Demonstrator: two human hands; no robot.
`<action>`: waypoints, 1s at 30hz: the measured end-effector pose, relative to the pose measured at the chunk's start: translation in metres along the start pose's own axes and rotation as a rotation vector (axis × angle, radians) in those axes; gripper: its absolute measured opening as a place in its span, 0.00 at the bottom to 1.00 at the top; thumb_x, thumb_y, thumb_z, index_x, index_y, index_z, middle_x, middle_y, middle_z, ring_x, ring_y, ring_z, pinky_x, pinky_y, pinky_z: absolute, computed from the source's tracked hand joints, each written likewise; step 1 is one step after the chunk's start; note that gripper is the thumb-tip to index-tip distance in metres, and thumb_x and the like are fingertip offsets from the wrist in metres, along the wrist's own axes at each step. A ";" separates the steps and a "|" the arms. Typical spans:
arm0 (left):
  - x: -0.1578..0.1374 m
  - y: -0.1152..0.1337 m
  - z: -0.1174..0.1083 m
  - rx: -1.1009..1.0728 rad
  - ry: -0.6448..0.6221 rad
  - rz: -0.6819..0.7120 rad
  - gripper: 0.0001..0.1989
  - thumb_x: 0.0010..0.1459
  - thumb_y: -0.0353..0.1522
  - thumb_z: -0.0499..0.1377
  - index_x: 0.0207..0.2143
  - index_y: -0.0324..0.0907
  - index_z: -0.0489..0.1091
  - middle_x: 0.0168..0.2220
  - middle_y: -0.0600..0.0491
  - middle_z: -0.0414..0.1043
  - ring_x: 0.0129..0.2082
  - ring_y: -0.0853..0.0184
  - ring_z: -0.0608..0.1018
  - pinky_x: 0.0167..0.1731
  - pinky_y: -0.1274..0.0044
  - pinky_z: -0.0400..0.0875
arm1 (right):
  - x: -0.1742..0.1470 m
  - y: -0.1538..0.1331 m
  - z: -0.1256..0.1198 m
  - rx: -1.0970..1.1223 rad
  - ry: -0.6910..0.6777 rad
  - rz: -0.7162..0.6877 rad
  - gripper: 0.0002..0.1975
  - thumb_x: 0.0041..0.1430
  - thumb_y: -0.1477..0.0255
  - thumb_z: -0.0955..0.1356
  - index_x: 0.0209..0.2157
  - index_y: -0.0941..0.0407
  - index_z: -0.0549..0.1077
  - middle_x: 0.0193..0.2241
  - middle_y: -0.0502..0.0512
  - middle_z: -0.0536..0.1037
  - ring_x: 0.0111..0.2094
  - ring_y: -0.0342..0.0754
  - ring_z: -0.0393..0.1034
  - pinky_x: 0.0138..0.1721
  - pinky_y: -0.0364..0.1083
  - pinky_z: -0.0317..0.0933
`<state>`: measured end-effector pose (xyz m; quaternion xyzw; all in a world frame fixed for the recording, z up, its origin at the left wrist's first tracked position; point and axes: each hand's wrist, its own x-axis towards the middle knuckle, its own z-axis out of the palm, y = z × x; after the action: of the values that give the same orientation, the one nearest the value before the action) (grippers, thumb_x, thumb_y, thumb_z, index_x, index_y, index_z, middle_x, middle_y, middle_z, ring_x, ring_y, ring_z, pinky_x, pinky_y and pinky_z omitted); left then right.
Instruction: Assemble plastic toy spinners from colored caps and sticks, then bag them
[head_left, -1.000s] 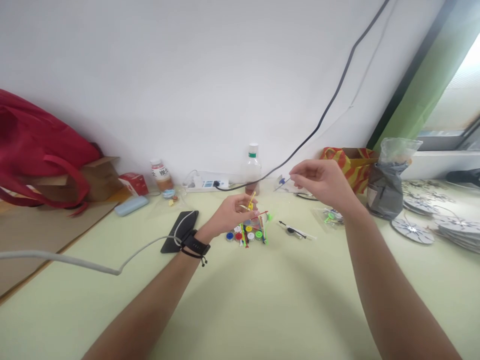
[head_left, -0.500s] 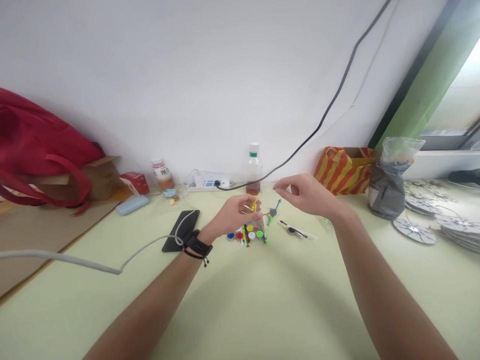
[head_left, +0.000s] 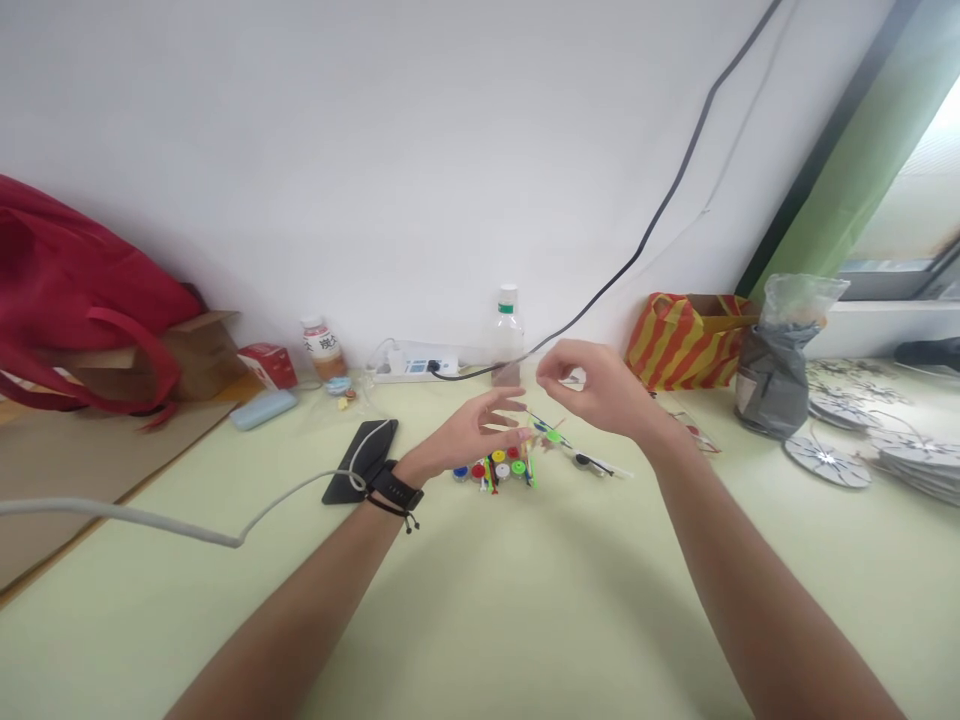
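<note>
My left hand is open, fingers spread apart above a cluster of small round pieces with coloured tops; nothing shows in its grip. Among them are a yellow-topped piece, a green-topped piece and a blue-topped piece, with thin coloured sticks between. To the right, my right hand hangs above the table with thumb and forefinger pinched together. What they hold, if anything, I cannot make out. Below the hands is a thin blue stick with a bright green round part. Beside it lies a black-and-white stick piece.
A clear bottle and a power strip stand by the wall. A black cable hangs across. Left lies a phone under a grey cord; right are a striped bag, a grey bag and stacked discs.
My left fingers have opened from the yellow piece they held, which no longer shows there. The blue-tipped stick has dropped lower. My right hand has shifted slightly left.
</note>
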<state>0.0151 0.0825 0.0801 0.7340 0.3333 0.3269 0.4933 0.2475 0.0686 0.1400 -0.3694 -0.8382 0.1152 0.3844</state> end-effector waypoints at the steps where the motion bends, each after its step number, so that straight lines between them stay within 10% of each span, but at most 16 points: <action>1: 0.000 -0.001 0.000 -0.026 0.002 -0.004 0.36 0.54 0.40 0.71 0.63 0.48 0.65 0.59 0.40 0.70 0.54 0.54 0.78 0.49 0.65 0.77 | 0.000 -0.002 0.000 0.007 0.027 -0.003 0.03 0.60 0.72 0.68 0.33 0.54 0.75 0.33 0.54 0.80 0.36 0.49 0.73 0.39 0.47 0.67; 10: 0.003 -0.019 0.011 -0.202 -0.085 -0.046 0.29 0.51 0.39 0.73 0.54 0.39 0.73 0.42 0.45 0.80 0.42 0.60 0.82 0.43 0.71 0.77 | 0.000 -0.014 -0.009 0.067 0.101 0.003 0.06 0.64 0.67 0.68 0.37 0.53 0.76 0.40 0.53 0.80 0.43 0.50 0.74 0.42 0.46 0.66; 15: 0.005 -0.029 0.015 -0.296 0.042 -0.161 0.28 0.52 0.43 0.73 0.51 0.40 0.74 0.43 0.44 0.79 0.41 0.60 0.84 0.43 0.69 0.79 | -0.002 0.024 -0.015 -0.021 0.247 0.193 0.10 0.68 0.65 0.63 0.44 0.53 0.73 0.44 0.55 0.79 0.41 0.48 0.73 0.37 0.45 0.65; 22: 0.006 -0.025 0.015 -0.263 0.099 -0.184 0.26 0.49 0.44 0.74 0.46 0.39 0.75 0.39 0.46 0.79 0.36 0.61 0.84 0.40 0.70 0.80 | -0.023 0.091 0.011 -0.144 -0.759 0.571 0.14 0.48 0.63 0.74 0.37 0.54 0.78 0.38 0.56 0.82 0.35 0.51 0.76 0.32 0.45 0.63; 30: 0.001 -0.023 0.016 -0.186 -0.043 -0.137 0.27 0.46 0.41 0.75 0.47 0.40 0.76 0.40 0.45 0.81 0.38 0.62 0.82 0.36 0.74 0.77 | -0.023 0.099 0.011 -0.081 -0.823 0.634 0.08 0.44 0.71 0.72 0.31 0.55 0.79 0.30 0.55 0.82 0.33 0.51 0.78 0.30 0.43 0.64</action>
<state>0.0249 0.0822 0.0540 0.6673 0.3404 0.3061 0.5875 0.3018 0.1225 0.0722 -0.5438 -0.7707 0.3291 -0.0454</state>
